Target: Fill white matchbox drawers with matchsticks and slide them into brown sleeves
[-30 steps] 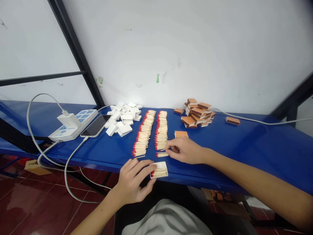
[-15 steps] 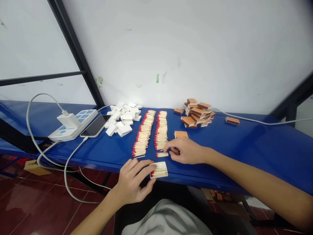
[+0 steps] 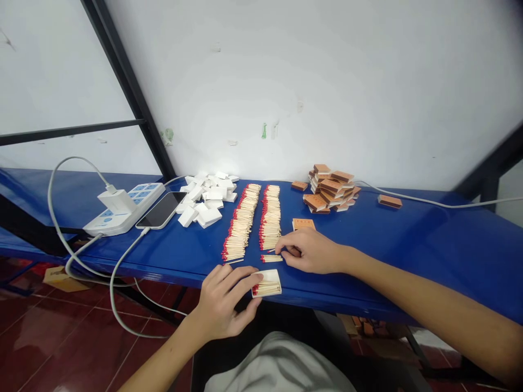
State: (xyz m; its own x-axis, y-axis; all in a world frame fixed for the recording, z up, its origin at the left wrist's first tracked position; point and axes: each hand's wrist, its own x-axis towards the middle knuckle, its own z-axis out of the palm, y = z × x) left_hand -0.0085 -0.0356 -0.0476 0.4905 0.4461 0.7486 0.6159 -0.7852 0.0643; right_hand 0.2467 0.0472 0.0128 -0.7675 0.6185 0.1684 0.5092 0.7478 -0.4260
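At the bench (image 3: 408, 245), the left hand (image 3: 229, 296) is grasping a tray (image 3: 272, 275) while the right hand (image 3: 305, 251), barely shifting beside matches (image 3: 270, 258), grip unclear, is leaving it part-filled.

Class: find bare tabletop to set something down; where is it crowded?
A wide bare patch of blue tabletop lies between the right forearm, matchbox pile and lone matchbox. Another lies between the phone, white boxes and left match row. Crowded: around the right hand, beside matches and an orange matchbox.
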